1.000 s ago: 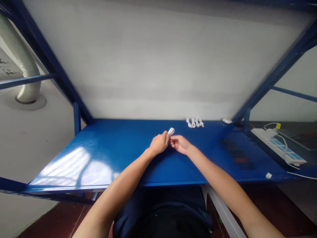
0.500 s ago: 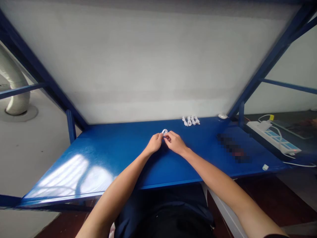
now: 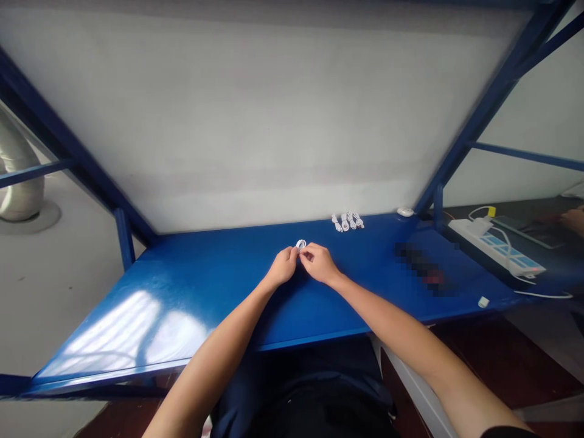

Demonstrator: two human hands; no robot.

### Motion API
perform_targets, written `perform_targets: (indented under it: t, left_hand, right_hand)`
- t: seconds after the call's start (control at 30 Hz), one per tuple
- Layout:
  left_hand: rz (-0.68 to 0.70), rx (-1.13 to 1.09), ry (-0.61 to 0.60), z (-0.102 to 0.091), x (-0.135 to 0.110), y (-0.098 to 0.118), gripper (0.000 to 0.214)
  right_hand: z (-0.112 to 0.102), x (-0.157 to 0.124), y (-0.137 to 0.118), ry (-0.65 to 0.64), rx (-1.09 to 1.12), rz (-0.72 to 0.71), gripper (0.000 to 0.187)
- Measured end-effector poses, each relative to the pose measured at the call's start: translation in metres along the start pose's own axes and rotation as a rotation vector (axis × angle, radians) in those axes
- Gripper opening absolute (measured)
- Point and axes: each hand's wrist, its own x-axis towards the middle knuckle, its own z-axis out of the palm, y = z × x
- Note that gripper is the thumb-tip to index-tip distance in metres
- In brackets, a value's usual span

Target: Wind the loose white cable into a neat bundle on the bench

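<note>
Both hands now sit lower on the blue table (image 3: 191, 286), left hand (image 3: 281, 267) and right hand (image 3: 319, 263) fingertips pinching the small white cable coil (image 3: 300, 244), finished bundles (image 3: 347, 221) at one o'clock.

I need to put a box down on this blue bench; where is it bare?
Bare: the table left of the left hand, and the front edge below both hands. Crowded: back right, by the white cable bundles, and the right end near the power strip.
</note>
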Motion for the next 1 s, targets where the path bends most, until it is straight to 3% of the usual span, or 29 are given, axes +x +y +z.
perform_targets:
  t: [0.2,0.33,0.47,0.6,0.7,0.77,0.83,0.9,1.0]
  left_hand:
    - [0.049,0.145,-0.009,-0.004,-0.004,0.002,0.038]
    - [0.066,0.162,-0.014,-0.005,-0.005,0.005,0.038]
    - [0.071,0.147,-0.010,-0.004,-0.004,0.002,0.037]
    - [0.076,0.099,0.005,-0.004,-0.001,-0.002,0.039]
    - [0.078,0.052,0.000,-0.008,0.001,-0.003,0.041]
    - [0.062,0.036,-0.038,-0.011,0.002,-0.003,0.042]
    - [0.052,0.021,-0.098,-0.014,0.001,-0.002,0.042]
    - [0.064,0.001,-0.155,-0.016,0.001,-0.002,0.043]
    - [0.087,-0.028,-0.227,-0.020,0.000,-0.004,0.040]
  right_hand:
    - [0.003,0.005,0.000,-0.083,0.533,0.443,0.013]
    - [0.003,0.006,-0.002,-0.078,0.659,0.529,0.014]
    - [0.005,0.005,0.000,-0.085,0.576,0.497,0.014]
    - [0.002,0.004,0.000,-0.113,0.305,0.324,0.016]
    - [-0.006,0.006,0.000,-0.049,0.118,0.173,0.015]
    - [-0.012,0.009,0.002,0.028,0.063,0.160,0.013]
    - [-0.018,0.011,0.006,0.045,0.063,0.179,0.022]
    - [-0.024,0.013,0.011,-0.046,0.097,0.155,0.033]
    - [-0.029,0.014,0.014,-0.233,0.108,0.067,0.023]
